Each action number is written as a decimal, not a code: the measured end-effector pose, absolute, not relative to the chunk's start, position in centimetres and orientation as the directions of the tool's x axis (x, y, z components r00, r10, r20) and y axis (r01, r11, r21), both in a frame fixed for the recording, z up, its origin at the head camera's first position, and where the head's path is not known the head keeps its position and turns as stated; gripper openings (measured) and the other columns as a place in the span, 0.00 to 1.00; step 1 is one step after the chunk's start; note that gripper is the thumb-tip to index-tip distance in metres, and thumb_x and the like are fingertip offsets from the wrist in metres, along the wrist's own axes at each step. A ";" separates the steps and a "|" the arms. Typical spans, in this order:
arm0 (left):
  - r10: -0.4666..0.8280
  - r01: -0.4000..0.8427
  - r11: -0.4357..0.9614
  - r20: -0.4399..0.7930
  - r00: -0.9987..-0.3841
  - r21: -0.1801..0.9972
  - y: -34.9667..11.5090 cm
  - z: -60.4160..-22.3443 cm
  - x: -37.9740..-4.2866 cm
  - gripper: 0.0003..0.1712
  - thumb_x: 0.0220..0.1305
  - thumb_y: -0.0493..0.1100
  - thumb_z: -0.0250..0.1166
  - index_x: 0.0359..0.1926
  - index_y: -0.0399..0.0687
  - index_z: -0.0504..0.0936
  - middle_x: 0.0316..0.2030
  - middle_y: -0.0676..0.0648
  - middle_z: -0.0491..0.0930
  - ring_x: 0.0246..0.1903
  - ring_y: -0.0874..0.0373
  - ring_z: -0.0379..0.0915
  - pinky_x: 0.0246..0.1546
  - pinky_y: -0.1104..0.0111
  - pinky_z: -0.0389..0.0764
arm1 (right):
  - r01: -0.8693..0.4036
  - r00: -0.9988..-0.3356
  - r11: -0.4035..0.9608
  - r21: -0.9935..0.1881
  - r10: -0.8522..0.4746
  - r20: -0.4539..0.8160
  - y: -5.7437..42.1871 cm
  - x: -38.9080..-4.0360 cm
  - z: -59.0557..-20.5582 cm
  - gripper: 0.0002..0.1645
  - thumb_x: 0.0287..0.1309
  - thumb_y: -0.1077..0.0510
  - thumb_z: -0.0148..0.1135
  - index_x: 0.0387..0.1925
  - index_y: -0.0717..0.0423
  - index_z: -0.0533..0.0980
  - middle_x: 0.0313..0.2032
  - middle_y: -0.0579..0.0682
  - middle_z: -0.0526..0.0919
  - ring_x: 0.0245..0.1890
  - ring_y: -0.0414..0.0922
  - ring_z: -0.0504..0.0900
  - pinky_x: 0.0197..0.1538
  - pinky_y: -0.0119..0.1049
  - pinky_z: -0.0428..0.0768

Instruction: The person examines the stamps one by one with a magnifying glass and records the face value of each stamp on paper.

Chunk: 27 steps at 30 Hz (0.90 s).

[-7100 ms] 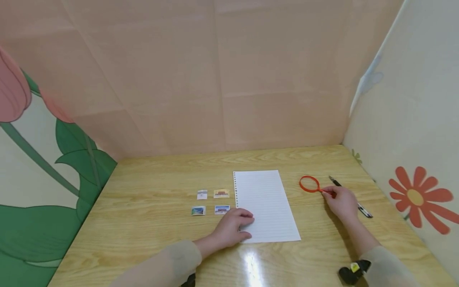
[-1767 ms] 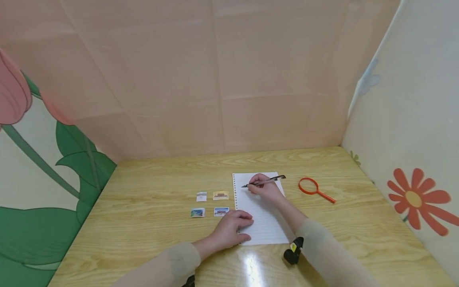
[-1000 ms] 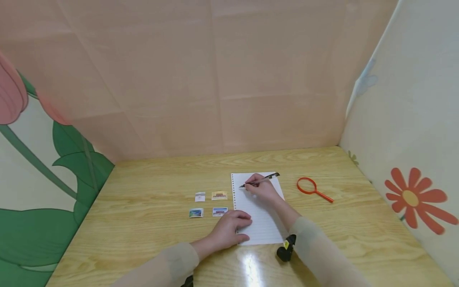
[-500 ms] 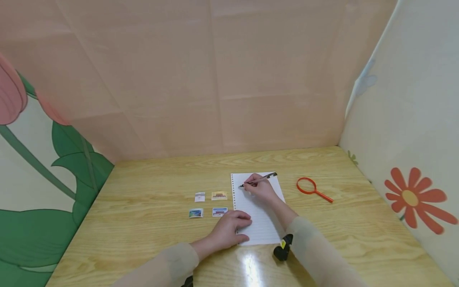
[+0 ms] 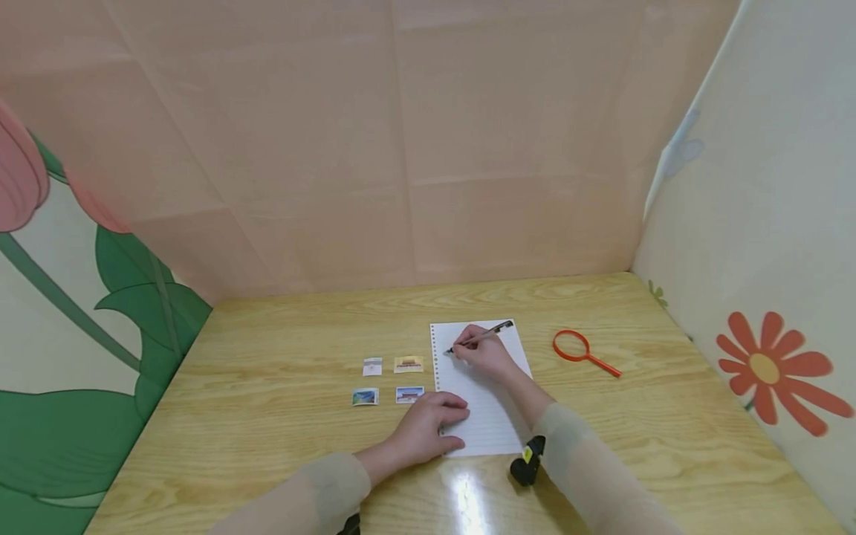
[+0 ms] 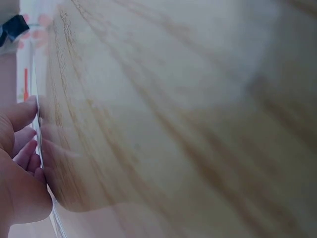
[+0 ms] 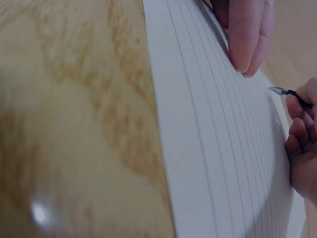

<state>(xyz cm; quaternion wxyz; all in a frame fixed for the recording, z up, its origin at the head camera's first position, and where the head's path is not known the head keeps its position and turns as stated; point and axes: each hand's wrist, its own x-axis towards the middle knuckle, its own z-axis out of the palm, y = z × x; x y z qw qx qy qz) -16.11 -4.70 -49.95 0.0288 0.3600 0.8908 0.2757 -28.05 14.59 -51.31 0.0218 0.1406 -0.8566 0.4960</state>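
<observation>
A lined sheet of paper [image 5: 484,431] with punched holes along its left edge lies on the wooden table. My right hand [image 5: 487,355] grips a black pen [image 5: 491,331] over the upper left of the sheet, its tip at or just above the paper. In the right wrist view the pen [image 7: 292,93] points toward the sheet. My left hand [image 5: 428,427] rests flat on the sheet's lower left edge with relaxed fingers. Left of the sheet lie several small stamps, among them a yellow stamp [image 5: 409,364] and a blue stamp [image 5: 409,394], which is close to my left hand.
A red magnifying glass [image 5: 587,355] lies right of the sheet. Two more stamps, a whitish stamp [image 5: 372,366] and a green-blue stamp [image 5: 365,397], lie farther left. A pinkish cloth backdrop [image 5: 401,148] stands behind the table [image 5: 267,357].
Earlier my right hand held the magnifying glass; that now lies on the table and the hand grips the pen over the paper. Lately only slight pen shifts show. My left hand has stayed put.
</observation>
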 end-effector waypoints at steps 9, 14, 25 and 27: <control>0.660 0.639 0.583 0.166 -0.732 0.501 -4.6 -50.1 -16.1 0.27 0.56 0.46 0.74 0.57 0.46 0.83 0.58 0.53 0.78 0.59 0.58 0.69 0.65 0.65 0.64 | -0.316 -0.929 0.440 -0.841 -0.322 0.181 14.9 -27.7 -50.9 0.05 0.53 0.65 0.66 0.26 0.55 0.78 0.21 0.43 0.78 0.24 0.40 0.74 0.29 0.28 0.70; 0.657 0.630 0.588 0.154 -0.738 0.508 -4.6 -50.2 -16.1 0.27 0.56 0.46 0.75 0.57 0.47 0.82 0.58 0.53 0.77 0.59 0.58 0.69 0.64 0.65 0.64 | -0.312 -0.927 0.432 -0.846 -0.333 0.172 15.1 -27.7 -51.1 0.05 0.54 0.65 0.66 0.27 0.55 0.77 0.21 0.44 0.78 0.24 0.40 0.74 0.28 0.28 0.70; 0.655 0.618 0.578 0.148 -0.741 0.533 -4.7 -49.9 -16.0 0.27 0.56 0.46 0.75 0.57 0.46 0.82 0.58 0.52 0.78 0.59 0.57 0.69 0.64 0.62 0.66 | -0.192 -0.965 0.398 -0.897 -0.242 0.100 15.4 -27.3 -51.1 0.03 0.57 0.64 0.65 0.31 0.58 0.77 0.23 0.45 0.82 0.22 0.41 0.74 0.24 0.28 0.71; 0.657 0.623 0.572 0.157 -0.737 0.533 -4.8 -49.8 -16.0 0.27 0.56 0.46 0.74 0.57 0.45 0.82 0.58 0.52 0.78 0.59 0.56 0.69 0.63 0.61 0.66 | -0.196 -0.965 0.403 -0.894 -0.239 0.104 15.3 -27.3 -51.0 0.03 0.56 0.64 0.65 0.30 0.58 0.77 0.23 0.45 0.82 0.23 0.41 0.75 0.25 0.27 0.71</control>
